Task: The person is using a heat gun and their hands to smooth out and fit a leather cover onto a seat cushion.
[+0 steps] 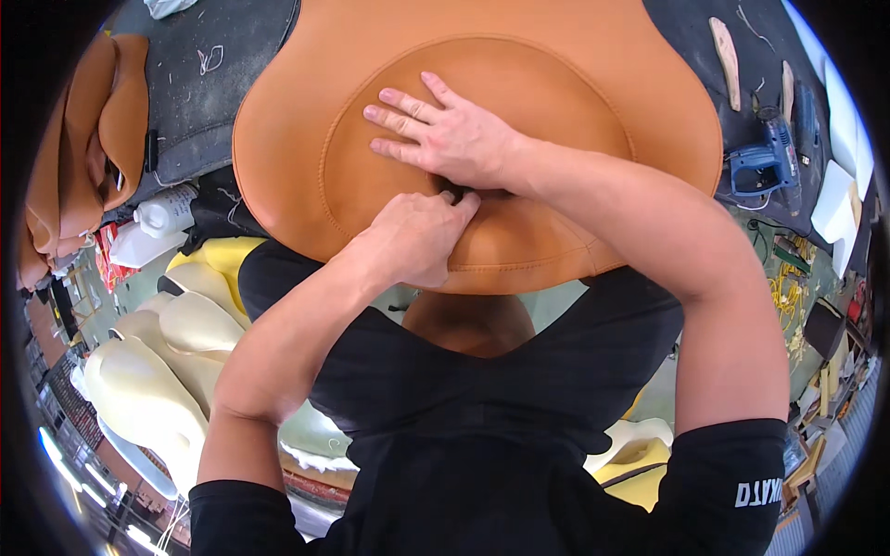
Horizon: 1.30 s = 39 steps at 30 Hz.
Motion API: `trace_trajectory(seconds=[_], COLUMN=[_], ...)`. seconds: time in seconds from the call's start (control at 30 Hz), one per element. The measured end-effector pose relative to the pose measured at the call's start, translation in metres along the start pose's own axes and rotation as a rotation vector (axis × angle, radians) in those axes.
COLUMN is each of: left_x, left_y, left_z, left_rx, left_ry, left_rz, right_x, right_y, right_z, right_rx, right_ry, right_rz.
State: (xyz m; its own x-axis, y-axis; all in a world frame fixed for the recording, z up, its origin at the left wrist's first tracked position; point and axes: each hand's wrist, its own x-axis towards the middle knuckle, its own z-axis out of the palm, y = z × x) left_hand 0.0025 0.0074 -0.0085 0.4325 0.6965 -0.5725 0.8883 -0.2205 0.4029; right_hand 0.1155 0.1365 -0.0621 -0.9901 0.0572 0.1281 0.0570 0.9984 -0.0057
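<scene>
A large tan leather chair shell (278, 139) with a stitched round seat panel lies in front of me, its near rim close to my lap. My right hand (454, 139) rests flat on the panel, fingers spread toward the left. Just below it my left hand (417, 232) is closed at the near part of the panel. Its curled fingertips meet a small dark spot under my right wrist. Whether that spot is a gap in the leather or a small dark object I cannot tell.
On the dark table, a blue power tool (769, 159) and a wooden-handled tool (726, 63) lie right. Folded tan leather pieces (120, 111) sit far left, near a white bottle (167, 211). Cream moulded shells (139, 394) stand at lower left; a yellow cord (788, 296) lies right.
</scene>
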Motion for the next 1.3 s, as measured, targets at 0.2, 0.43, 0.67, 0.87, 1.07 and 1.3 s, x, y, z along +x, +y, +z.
trace_trajectory(seconds=[0.2, 0.43, 0.67, 0.87, 1.07, 1.3], left_x=[-0.003, -0.024, -0.087, -0.066, -0.021, 0.000], left_y=[0.003, 0.015, -0.009, -0.004, 0.002, 0.000], left_z=[-0.006, -0.022, -0.026, -0.022, -0.027, -0.021], left_rx=[-0.029, -0.228, -0.608, -0.313, 0.011, 0.206], left_ry=[0.022, 0.123, 0.427, 0.403, 0.079, -0.086], left_rz=[-0.023, 0.056, -0.254, -0.053, 0.015, 0.060], right_x=[0.003, -0.004, -0.007, -0.007, -0.002, -0.006], right_y=[0.002, -0.002, 0.001, 0.002, 0.000, -0.001], right_z=[-0.001, 0.004, -0.006, -0.001, -0.010, 0.002], right_rx=[-0.007, 0.022, 0.008, 0.035, 0.067, 0.080], right_ry=[-0.009, 0.054, -0.025, -0.014, -0.043, 0.015], right_rz=[-0.007, 0.032, 0.026, 0.032, 0.020, 0.033])
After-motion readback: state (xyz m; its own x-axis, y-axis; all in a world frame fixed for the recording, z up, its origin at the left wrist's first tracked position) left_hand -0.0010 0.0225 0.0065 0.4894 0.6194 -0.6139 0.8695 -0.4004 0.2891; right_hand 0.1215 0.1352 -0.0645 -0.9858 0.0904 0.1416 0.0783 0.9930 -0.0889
